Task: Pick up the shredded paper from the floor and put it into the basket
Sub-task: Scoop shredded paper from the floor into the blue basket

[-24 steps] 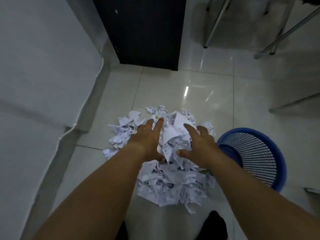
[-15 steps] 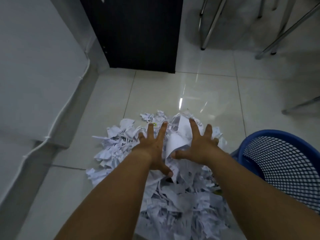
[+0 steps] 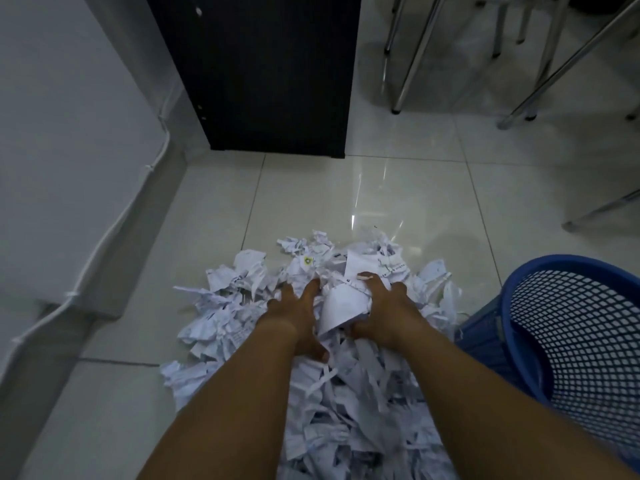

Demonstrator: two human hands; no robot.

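Note:
A heap of white shredded paper (image 3: 232, 306) lies on the pale tiled floor, stretching from mid-frame down to the bottom edge. My left hand (image 3: 298, 315) is sunk into the top of the heap, fingers bent down among the strips with their tips hidden. My right hand (image 3: 386, 315) is just to its right, with fingers curled over and thumb under a larger folded white scrap. Both hands close in on the same clump. The blue mesh basket (image 3: 554, 263) stands at the right, touching the heap's edge, and its inside looks empty.
A dark cabinet (image 3: 270, 74) stands on the floor behind the heap. Metal chair legs (image 3: 405, 74) are at the back right. A white wall with a cable (image 3: 114, 216) running along its base closes off the left side. Bare tiles lie between the heap and the cabinet.
My spread fingers have dropped into the heap and curled round a clump of paper. The view has moved closer and lower, and the basket fills more of the right side.

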